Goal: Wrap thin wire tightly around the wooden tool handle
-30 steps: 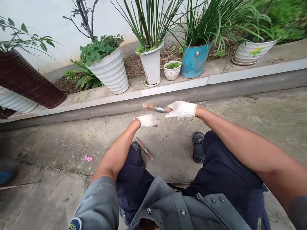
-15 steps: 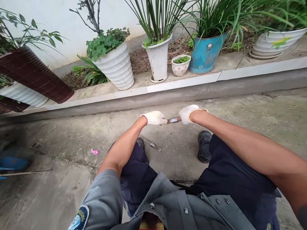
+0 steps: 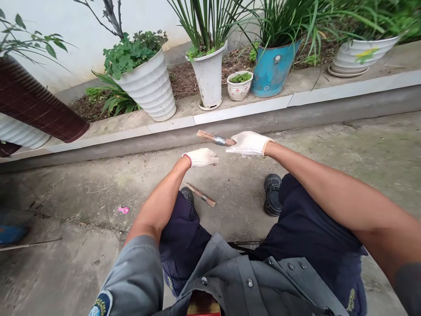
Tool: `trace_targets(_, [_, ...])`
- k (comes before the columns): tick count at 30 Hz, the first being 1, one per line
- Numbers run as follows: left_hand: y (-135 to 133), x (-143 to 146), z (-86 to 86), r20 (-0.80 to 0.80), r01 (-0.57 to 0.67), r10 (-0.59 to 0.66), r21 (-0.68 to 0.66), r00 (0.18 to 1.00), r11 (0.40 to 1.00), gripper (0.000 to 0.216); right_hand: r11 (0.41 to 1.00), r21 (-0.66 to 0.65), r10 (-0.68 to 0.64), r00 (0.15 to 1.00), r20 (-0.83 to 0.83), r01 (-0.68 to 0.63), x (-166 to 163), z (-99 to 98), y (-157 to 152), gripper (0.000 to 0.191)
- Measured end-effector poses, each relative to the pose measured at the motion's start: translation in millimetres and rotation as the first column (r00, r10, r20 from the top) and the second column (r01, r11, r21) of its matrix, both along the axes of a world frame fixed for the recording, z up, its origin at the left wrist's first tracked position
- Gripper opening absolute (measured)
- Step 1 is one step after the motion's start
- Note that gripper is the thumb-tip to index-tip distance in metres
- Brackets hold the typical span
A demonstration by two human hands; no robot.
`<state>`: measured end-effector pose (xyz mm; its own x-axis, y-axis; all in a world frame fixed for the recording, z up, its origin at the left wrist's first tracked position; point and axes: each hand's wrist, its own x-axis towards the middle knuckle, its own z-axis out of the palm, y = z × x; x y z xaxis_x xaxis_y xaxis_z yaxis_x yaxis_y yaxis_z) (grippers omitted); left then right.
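Both my hands wear white knit gloves. My right hand [image 3: 249, 144] grips one end of a short wooden stick [image 3: 210, 137] with grey wire wound round its middle, held level above the concrete ground. My left hand [image 3: 200, 157] hovers just below and left of it, fingers drawn together and pointing toward the stick; what they pinch, if anything, is too thin to see. A second wire-wrapped stick [image 3: 200, 194] lies on the ground by my left shoe [image 3: 188, 195].
A raised kerb [image 3: 230, 127] runs across ahead, carrying a white ribbed pot [image 3: 149, 87], a tall white pot [image 3: 208, 79], a small bowl pot [image 3: 239, 87] and a blue pot [image 3: 271, 70]. A brown pot [image 3: 36, 105] leans at the left. A pink scrap [image 3: 123, 210] lies on the concrete.
Half a second ago both hands were low with the stick between them. Now my right hand has lifted the stick, and my left hand sits apart below it.
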<state>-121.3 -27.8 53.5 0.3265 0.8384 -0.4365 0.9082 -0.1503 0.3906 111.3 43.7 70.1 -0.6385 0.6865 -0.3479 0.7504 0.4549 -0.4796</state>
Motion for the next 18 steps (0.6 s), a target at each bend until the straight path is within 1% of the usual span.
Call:
trace_targets(3, [4.9, -5.6, -5.8, -0.038, -0.016, 0.017, 0.023, 0.999, 1.0, 0.038, 0.985, -0.162, 0.044, 0.993, -0.113, -0.062, 8.3, 4.5, -4.5, 0.035])
trace_targets(5, [7.2, -8.5, -8.7, -0.032, -0.007, 0.008, 0.037, 0.999, 0.999, 0.033, 0.951, -0.285, 0.086, 0.987, -0.137, -0.123, 13.3, 5.8, -9.0, 0.037])
trace_targets(8, [9.7, -9.1, -10.4, -0.095, 0.028, -0.022, 0.059, 0.995, 0.998, 0.031, 0.857, -0.454, 0.231, 0.969, -0.087, -0.245, 17.8, 3.3, -15.8, 0.042])
trace_targets(9, [10.2, -8.1, -10.1, -0.123, 0.029, -0.02, 0.075, 0.992, 0.997, 0.034, 0.832, -0.484, 0.289, 0.956, -0.044, -0.273, 17.9, 0.8, -17.8, 0.041])
trace_targets(10, [10.4, -6.6, -9.4, -0.147, 0.026, -0.011, 0.098, 0.989, 0.995, 0.037, 0.822, -0.492, 0.341, 0.94, 0.023, -0.286, 17.0, -2.6, -19.5, 0.039])
trace_targets(11, [10.2, -4.6, -8.4, -0.16, 0.017, 0.002, 0.122, 0.987, 0.992, 0.041, 0.831, -0.473, 0.387, 0.916, 0.111, -0.294, 15.1, -6.7, -20.9, 0.037])
trace_targets(12, [9.6, -2.2, -7.1, -0.154, 0.002, 0.02, 0.14, 0.988, 0.99, 0.043, 0.852, -0.424, 0.422, 0.881, 0.214, -0.306, 12.6, -11.2, -21.7, 0.033])
trace_targets(13, [8.6, 0.4, -5.7, -0.141, -0.013, 0.033, 0.143, 0.989, 0.99, 0.043, 0.878, -0.349, 0.44, 0.84, 0.318, -0.328, 9.5, -15.8, -21.8, 0.029])
trace_targets(14, [7.2, 3.2, -4.2, -0.129, -0.028, 0.046, 0.137, 0.991, 0.99, 0.043, 0.898, -0.261, 0.436, 0.801, 0.409, -0.355, 6.4, -20.2, -21.0, 0.025])
trace_targets(15, [5.6, 6.1, -2.5, -0.116, -0.043, 0.058, 0.128, 0.992, 0.991, 0.041, 0.912, -0.176, 0.408, 0.781, 0.473, -0.37, 3.4, -24.1, -19.3, 0.021])
trace_targets(16, [3.8, 9.1, -0.7, -0.102, -0.055, 0.067, 0.115, 0.993, 0.992, 0.038, 0.925, -0.102, 0.364, 0.782, 0.506, -0.365, 0.9, -27.2, -16.8, 0.018])
trace_targets(18, [0.4, 14.6, 3.2, -0.082, -0.067, 0.074, 0.092, 0.994, 0.994, 0.033, 0.954, -0.011, 0.266, 0.83, 0.49, -0.3, -2.5, -30.6, -9.7, 0.019])
